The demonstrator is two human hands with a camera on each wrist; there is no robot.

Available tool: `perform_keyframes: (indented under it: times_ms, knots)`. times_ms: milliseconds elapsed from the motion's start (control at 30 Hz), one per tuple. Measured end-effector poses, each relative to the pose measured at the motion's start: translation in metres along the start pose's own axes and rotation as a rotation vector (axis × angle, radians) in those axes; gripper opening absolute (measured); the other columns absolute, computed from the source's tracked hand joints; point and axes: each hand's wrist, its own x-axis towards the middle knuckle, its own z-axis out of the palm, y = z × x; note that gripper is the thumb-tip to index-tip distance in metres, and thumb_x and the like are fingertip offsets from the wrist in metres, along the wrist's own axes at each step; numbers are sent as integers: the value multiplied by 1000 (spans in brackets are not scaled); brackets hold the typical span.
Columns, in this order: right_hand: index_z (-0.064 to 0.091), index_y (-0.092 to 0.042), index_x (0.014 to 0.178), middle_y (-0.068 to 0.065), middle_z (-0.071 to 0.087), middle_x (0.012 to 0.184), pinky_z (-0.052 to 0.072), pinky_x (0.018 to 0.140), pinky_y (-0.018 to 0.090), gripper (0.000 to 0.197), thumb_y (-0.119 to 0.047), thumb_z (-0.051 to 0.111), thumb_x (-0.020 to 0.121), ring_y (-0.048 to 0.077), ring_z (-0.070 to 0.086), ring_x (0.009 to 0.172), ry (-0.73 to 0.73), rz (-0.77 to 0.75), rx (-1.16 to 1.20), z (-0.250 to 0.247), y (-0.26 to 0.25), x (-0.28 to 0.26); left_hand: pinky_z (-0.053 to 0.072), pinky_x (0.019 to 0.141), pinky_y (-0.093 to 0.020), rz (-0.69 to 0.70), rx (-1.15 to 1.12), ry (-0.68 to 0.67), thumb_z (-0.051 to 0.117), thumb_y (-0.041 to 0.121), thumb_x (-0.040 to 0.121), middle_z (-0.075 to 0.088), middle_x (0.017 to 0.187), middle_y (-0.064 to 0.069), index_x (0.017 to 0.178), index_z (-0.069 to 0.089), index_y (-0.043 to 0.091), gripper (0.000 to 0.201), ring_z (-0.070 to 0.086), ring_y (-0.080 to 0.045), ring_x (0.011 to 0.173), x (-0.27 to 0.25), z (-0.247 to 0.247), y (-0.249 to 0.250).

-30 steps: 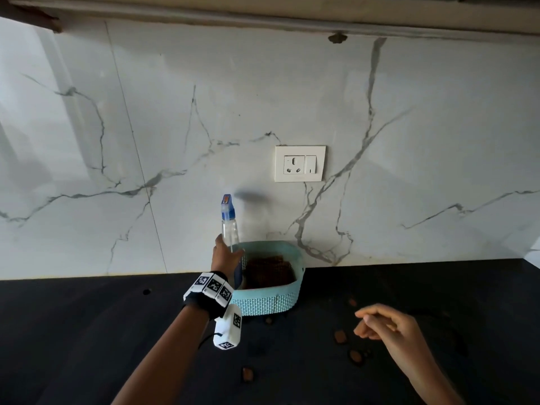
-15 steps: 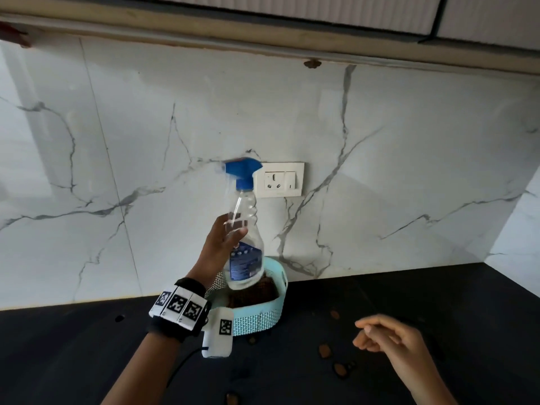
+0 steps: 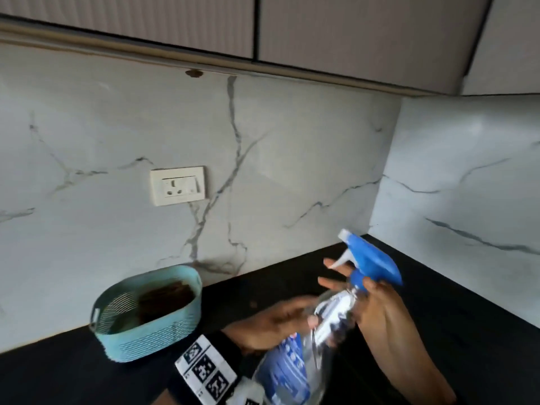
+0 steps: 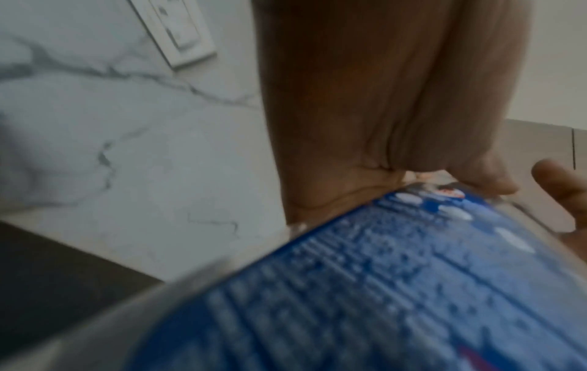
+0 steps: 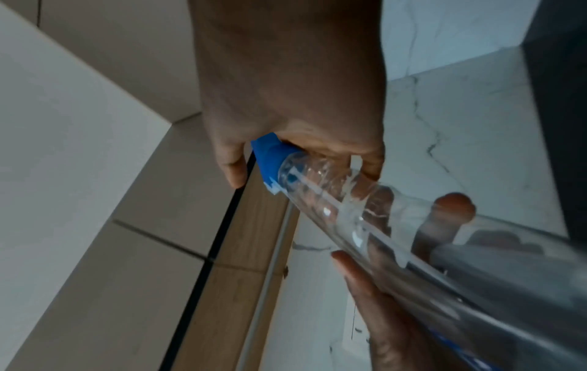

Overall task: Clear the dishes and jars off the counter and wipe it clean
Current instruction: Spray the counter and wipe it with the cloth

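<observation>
A clear spray bottle (image 3: 295, 366) with a blue label and blue trigger head (image 3: 374, 264) is tilted over the black counter (image 3: 455, 302), head pointing up and right. My left hand (image 3: 280, 320) holds the bottle's body, fingers and thumb round it. My right hand (image 3: 377, 311) grips the neck just below the trigger head. In the right wrist view my right hand (image 5: 286, 100) wraps the neck of the bottle (image 5: 365, 215). The left wrist view is filled by the blurred label (image 4: 381, 288) under my left hand (image 4: 355, 100).
A light blue plastic basket (image 3: 152, 340) with something dark brown inside stands on the counter by the marble wall, left of my hands. A white wall socket (image 3: 177, 185) is above it. One brown crumb (image 3: 253, 304) lies on the counter. Cabinets hang overhead.
My left hand lifted the spray bottle out of the basket and carried it down and right. My right hand came up and took its neck. The view swung right toward the corner.
</observation>
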Motion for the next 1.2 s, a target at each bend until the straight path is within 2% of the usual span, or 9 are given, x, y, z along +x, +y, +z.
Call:
perform_keyframes:
  times_ms: [133,233,333,433,567,733,900,1033,1200]
  knots:
    - [66,-8,109,22,68,106,56,56,32,99,-50,91,23,26,67,66,169,-76,40,-37,-19,-46,38,98,-18,-67,58,-237,51,62,83,50,119,-4,132,44,-3,82,47,0,108,36,40,-6]
    - [76,-14,72,17,70,80,53,47,28,66,-51,90,20,18,58,47,318,-114,-16,-58,-30,-68,38,102,-30,-98,96,-420,47,81,68,51,120,0,130,48,6,97,46,-10,115,60,74,-6]
    - [70,-16,50,14,64,66,52,47,26,22,-37,78,51,15,60,47,434,-89,-1,-85,-45,-91,41,99,-36,-114,47,-465,54,77,68,54,112,-2,116,56,11,81,50,-11,108,81,112,-5]
    - [72,-13,57,9,66,66,56,55,26,34,-40,86,41,19,66,63,469,-120,-4,-111,-60,-119,45,90,-24,-120,32,-503,61,69,69,58,101,10,101,59,30,51,55,-3,98,97,153,2]
    - [68,-5,86,11,68,74,54,59,29,55,-44,82,50,22,67,71,591,-209,-128,-152,-83,-172,44,102,-42,-79,45,-426,66,62,69,65,110,-1,102,65,31,45,60,-16,107,113,211,-2]
    - [65,0,92,14,69,74,58,59,30,23,-14,48,83,24,71,76,782,-304,-111,-218,-114,-270,45,98,-39,-126,-9,-349,71,72,55,70,107,-5,93,71,39,51,63,-23,108,117,279,-26]
    - [69,-4,65,18,65,70,57,58,29,29,-9,46,82,35,69,73,1001,-340,-159,-255,-127,-373,44,98,-26,-168,381,-488,39,95,52,63,110,21,98,57,46,69,56,5,107,114,331,-56]
    - [74,-10,66,13,66,66,54,50,25,42,0,40,88,27,69,65,1162,-359,-210,-268,-133,-435,32,107,-29,-154,882,-499,44,62,84,35,140,14,121,44,47,40,34,-10,133,113,373,-71]
    - [70,-7,76,12,67,68,56,58,24,28,-9,46,91,24,69,70,1335,-380,-238,-280,-146,-485,22,114,-36,-166,1156,-429,19,75,73,11,156,2,144,23,38,80,16,-21,142,112,416,-87]
